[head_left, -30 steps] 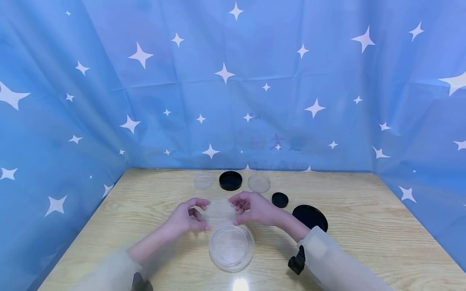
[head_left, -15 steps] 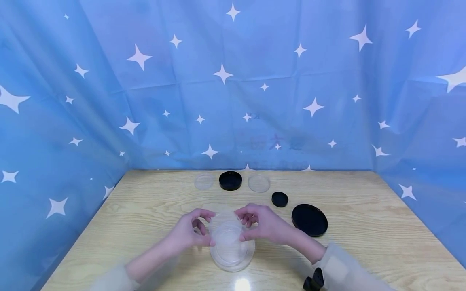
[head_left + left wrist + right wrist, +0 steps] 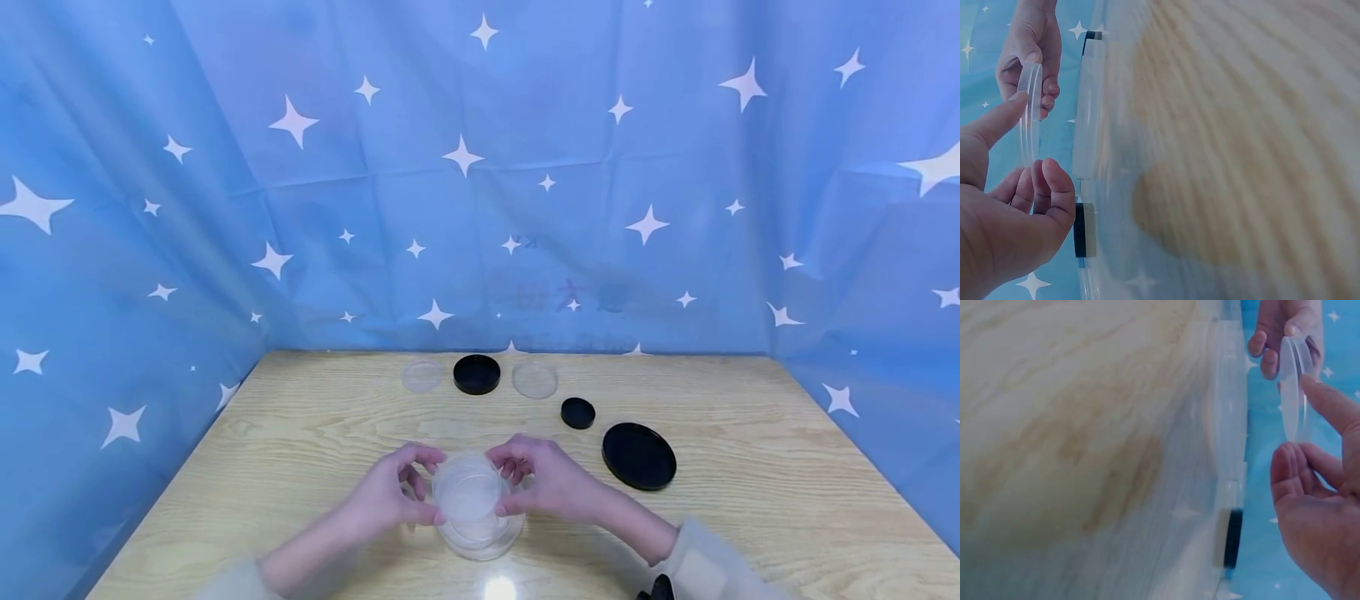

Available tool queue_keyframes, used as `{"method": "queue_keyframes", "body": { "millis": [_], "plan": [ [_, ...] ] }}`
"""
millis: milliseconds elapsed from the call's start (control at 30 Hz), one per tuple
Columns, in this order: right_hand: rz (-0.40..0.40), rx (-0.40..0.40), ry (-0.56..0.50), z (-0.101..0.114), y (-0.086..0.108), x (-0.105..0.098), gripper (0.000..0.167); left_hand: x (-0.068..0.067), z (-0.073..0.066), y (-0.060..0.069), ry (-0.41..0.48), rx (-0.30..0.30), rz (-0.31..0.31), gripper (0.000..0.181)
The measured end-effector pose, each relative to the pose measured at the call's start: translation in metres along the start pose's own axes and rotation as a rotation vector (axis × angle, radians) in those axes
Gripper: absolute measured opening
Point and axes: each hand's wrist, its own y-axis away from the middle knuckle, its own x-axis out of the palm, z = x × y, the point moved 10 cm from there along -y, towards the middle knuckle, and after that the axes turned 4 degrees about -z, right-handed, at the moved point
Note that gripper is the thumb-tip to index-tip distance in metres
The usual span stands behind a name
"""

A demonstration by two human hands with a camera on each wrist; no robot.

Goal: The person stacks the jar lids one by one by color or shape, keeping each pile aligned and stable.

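A clear round petri dish (image 3: 467, 487) is held between my two hands, above a wider clear dish (image 3: 483, 550) on the table. My left hand (image 3: 397, 492) pinches its left edge between thumb and fingers; my right hand (image 3: 543, 479) grips the right edge the same way. Side-on in the left wrist view, the held dish (image 3: 1030, 119) shows a double rim and hangs apart from the wider clear dish (image 3: 1090, 106). In the right wrist view the held dish (image 3: 1294, 394) also stands clear of the stack of wide dishes (image 3: 1229, 400).
At the back lie a clear lid (image 3: 422, 376), a black dish (image 3: 477, 375) and another clear lid (image 3: 535, 379). To the right are a small black dish (image 3: 577, 413) and a large black dish (image 3: 639, 456). A starry blue cloth (image 3: 480, 208) hangs behind the wooden table (image 3: 750, 467).
Both hands have brought the held petri dish toward the front of the table, from behind the wider clear dish to over it. The other dishes stay in place.
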Motion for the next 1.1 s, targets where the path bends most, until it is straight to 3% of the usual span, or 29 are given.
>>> {"method": "queue_keyframes", "body": {
  "millis": [400, 867, 1100],
  "plan": [
    [-0.015, 0.023, 0.065, -0.003, 0.002, 0.006, 0.056, 0.005, 0.012, 0.003, -0.027, -0.054, 0.012, 0.070],
    [-0.002, 0.053, 0.031, -0.009, 0.001, 0.013, 0.057, 0.006, 0.015, 0.003, 0.002, -0.054, 0.031, 0.072],
    [-0.007, 0.047, 0.042, -0.011, 0.001, 0.015, 0.059, 0.008, 0.017, 0.002, -0.050, -0.063, 0.034, 0.071]
  ]
}}
